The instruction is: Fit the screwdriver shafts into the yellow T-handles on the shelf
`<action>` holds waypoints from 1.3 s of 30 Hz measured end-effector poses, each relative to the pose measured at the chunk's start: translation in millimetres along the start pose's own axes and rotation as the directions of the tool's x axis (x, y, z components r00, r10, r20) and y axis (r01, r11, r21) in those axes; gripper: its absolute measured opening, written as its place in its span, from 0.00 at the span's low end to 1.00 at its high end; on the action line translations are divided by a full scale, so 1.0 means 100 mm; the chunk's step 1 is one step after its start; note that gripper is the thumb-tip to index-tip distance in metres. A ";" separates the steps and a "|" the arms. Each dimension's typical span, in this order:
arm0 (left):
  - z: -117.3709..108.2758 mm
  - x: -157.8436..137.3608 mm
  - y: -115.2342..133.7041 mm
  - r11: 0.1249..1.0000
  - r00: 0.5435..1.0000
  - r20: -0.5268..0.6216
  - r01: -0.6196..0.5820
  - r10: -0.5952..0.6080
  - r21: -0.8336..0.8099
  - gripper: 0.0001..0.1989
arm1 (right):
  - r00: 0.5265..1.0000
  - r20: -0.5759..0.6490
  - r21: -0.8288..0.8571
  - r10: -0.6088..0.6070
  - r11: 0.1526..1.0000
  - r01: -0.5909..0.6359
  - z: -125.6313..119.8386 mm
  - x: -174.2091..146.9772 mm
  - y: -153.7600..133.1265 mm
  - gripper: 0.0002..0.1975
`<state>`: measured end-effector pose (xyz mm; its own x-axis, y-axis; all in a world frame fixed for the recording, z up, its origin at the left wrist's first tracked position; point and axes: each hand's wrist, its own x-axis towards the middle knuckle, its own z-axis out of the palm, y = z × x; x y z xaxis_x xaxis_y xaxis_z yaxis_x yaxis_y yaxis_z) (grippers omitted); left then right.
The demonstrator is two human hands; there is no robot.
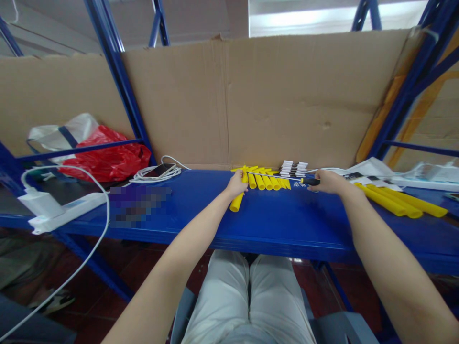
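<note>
My left hand (pixel 237 185) is closed around a yellow tube (pixel 235 202), which stands out below and above the fingers. In my right hand (pixel 327 181) is a screwdriver (pixel 310 181) with a black and yellow handle. Its long thin shaft points left and reaches the upper part of the held tube; whether the tip touches it I cannot tell. Several more yellow tubes (pixel 268 182) lie side by side just right of my left hand, behind the shaft. Small metal bits (pixel 300 185), too small to name, lie near the screwdriver handle.
Black-and-white pieces (pixel 293 168) are stacked behind the tubes. More yellow tubes (pixel 405 204) lie at right. A phone (pixel 161 170) with white cable, a red plastic bag (pixel 107 155) and a power strip (pixel 68 211) are at left. Cardboard (pixel 287 95) backs the blue table (pixel 193 210).
</note>
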<state>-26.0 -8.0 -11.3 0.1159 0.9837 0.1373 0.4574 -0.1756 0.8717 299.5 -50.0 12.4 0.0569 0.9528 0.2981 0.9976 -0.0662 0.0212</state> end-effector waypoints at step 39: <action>0.01 0.04 -0.04 1.000 1.000 -0.007 -0.015 0.015 0.025 0.26 | 0.999 0.040 0.145 -0.005 0.989 -0.001 0.02 -0.02 0.00 0.11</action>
<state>-26.7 -3.8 -14.5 0.1168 0.9812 0.1535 0.4778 -0.1910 0.8575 299.6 -50.8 9.8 0.0536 0.9643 0.2595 0.9927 -0.0234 -0.1180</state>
